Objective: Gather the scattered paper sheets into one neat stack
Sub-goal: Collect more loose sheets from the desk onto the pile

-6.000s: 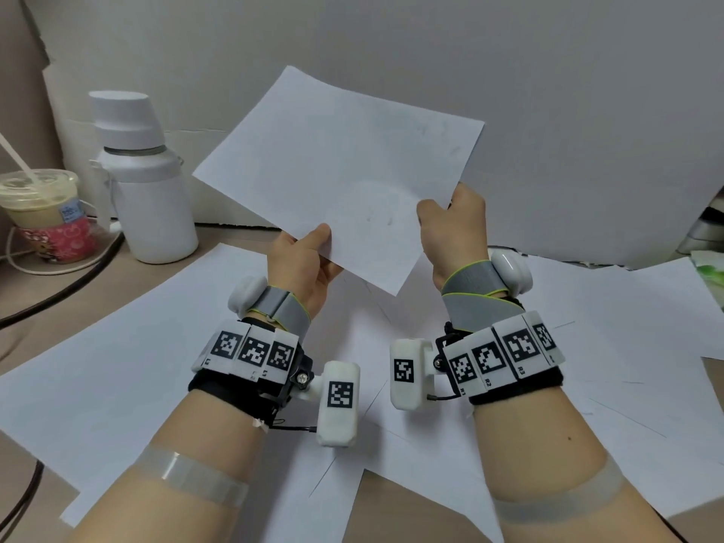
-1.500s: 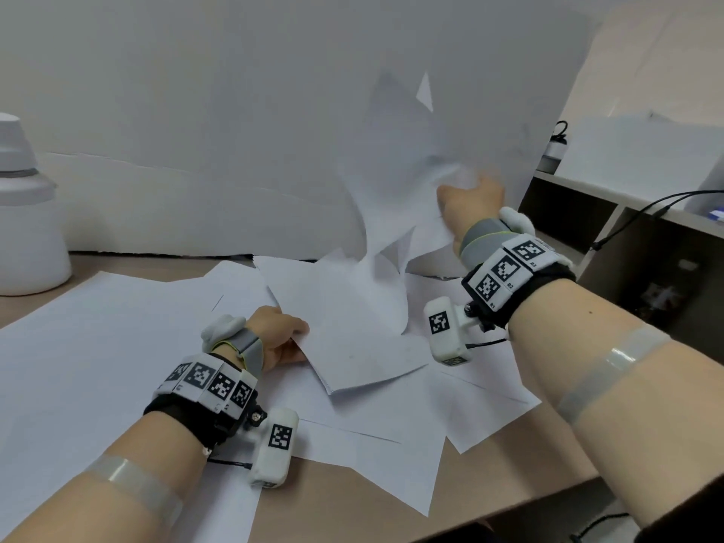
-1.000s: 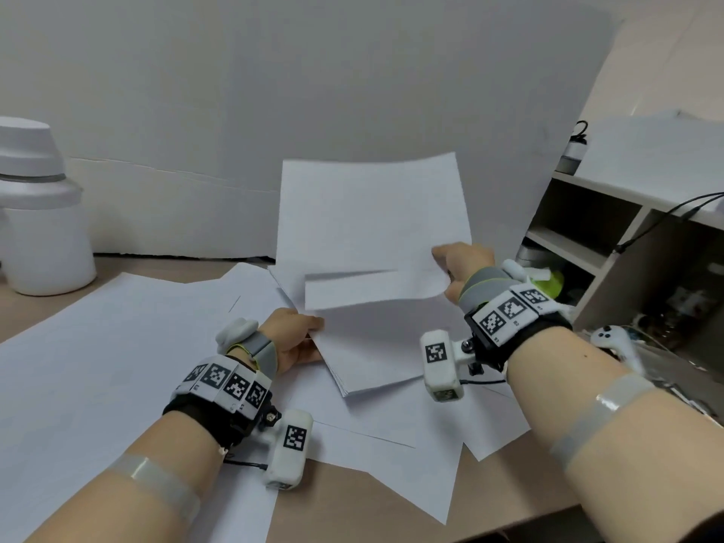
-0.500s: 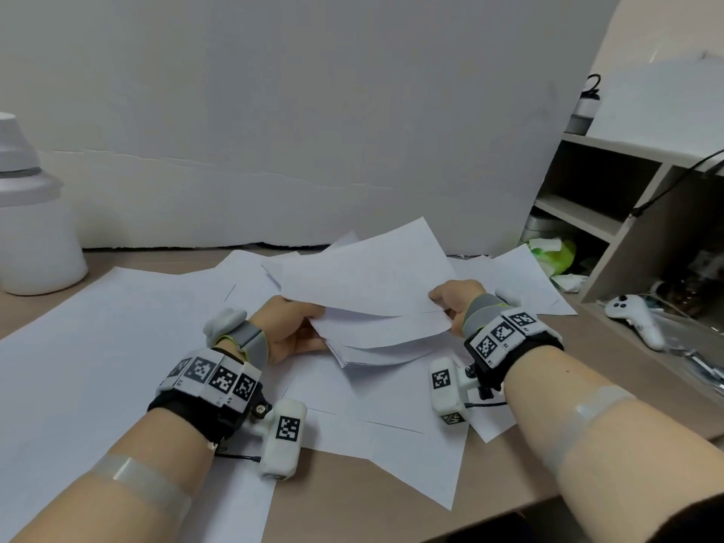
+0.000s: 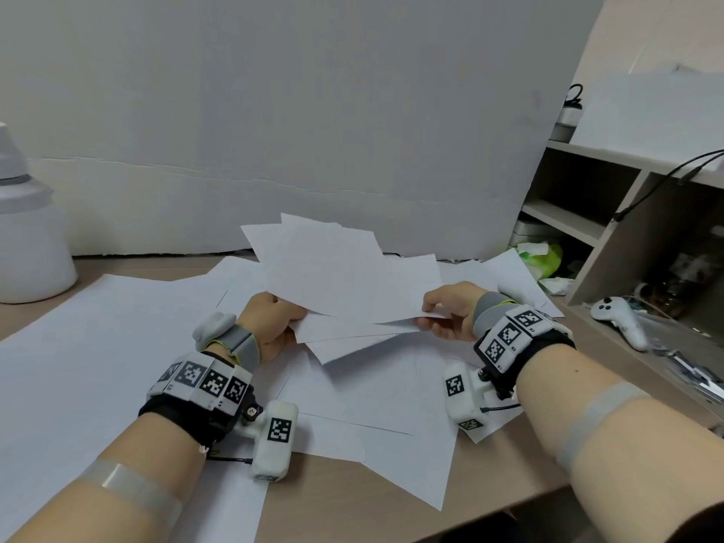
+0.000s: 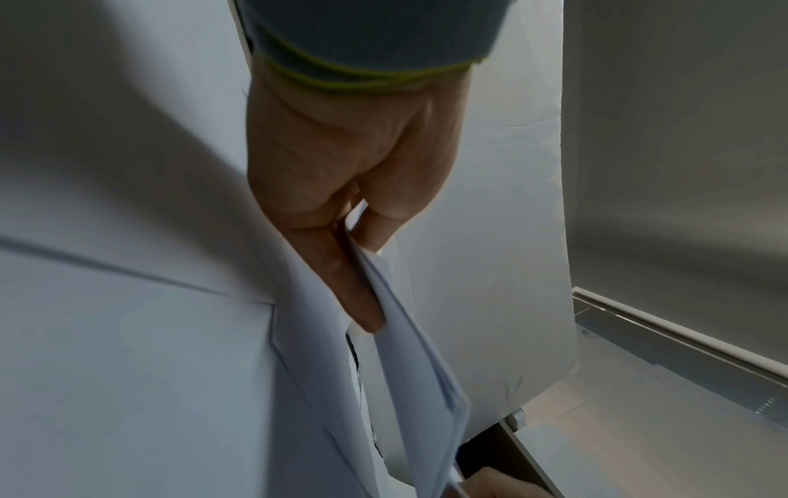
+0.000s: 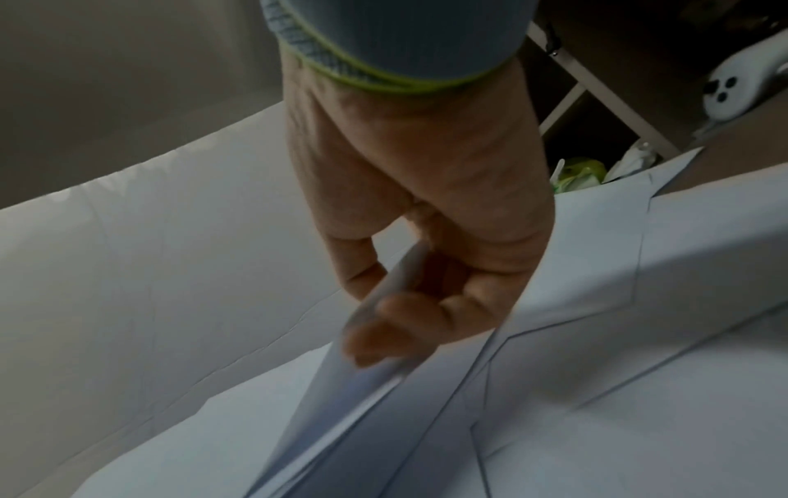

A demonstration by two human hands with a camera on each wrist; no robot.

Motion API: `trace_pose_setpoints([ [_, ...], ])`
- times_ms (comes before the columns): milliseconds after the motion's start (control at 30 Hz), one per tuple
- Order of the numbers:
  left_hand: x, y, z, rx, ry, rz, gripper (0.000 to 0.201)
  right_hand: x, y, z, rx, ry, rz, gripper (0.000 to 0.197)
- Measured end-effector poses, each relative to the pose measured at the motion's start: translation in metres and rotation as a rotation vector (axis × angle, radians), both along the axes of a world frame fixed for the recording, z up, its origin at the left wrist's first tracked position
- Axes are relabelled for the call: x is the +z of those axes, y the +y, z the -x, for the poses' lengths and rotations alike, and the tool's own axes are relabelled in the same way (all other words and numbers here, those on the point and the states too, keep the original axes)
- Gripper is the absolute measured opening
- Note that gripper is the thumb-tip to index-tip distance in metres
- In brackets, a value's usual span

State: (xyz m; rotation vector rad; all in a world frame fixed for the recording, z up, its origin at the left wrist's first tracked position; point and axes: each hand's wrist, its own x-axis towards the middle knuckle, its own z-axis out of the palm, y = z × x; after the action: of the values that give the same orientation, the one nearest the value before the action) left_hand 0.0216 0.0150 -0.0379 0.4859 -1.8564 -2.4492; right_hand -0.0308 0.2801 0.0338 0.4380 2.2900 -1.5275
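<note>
Fanning loosely, the held sheets hang just above the desk — not squared up, their edges splayed. The left hand pinches the bundle's left edge, thumb on top and fingers beneath; the right hand pinches the right edge between thumb and curled fingers. Under them more loose sheets lie overlapping at angles on the desk, with a large white sheet spread to the left. Beyond stand a white bottle at far left, a grey backboard behind, and a shelf unit to the right — a white controller lies at its foot.
</note>
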Motion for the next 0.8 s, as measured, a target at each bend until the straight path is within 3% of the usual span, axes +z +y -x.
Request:
trace_pose_setpoints([
  [167, 0.003, 0.005, -0.003, -0.031, 0.014, -0.036, 0.029, -0.003, -0.017, -0.006, 0.025, -0.03, 0.353, 0.023],
  [333, 0.002, 0.006, -0.004, -0.101, -0.004, -0.063, 0.023, -0.011, -0.045, -0.012, 0.136, -0.119, 0.301, 0.023],
  [533, 0.005, 0.006, -0.005, -0.141, -0.047, -0.066, 0.035, -0.024, -0.067, -0.013, 0.246, -0.187, 0.254, 0.033],
  [667, 0.004, 0.004, -0.005, -0.063, -0.096, -0.054, 0.024, -0.026, -0.073, -0.017, 0.307, -0.169, 0.236, 0.034],
  [800, -0.001, -0.001, -0.002, 0.044, -0.146, 0.023, 0.028, -0.021, -0.062, -0.018, 0.289, -0.109, 0.133, 0.036],
])
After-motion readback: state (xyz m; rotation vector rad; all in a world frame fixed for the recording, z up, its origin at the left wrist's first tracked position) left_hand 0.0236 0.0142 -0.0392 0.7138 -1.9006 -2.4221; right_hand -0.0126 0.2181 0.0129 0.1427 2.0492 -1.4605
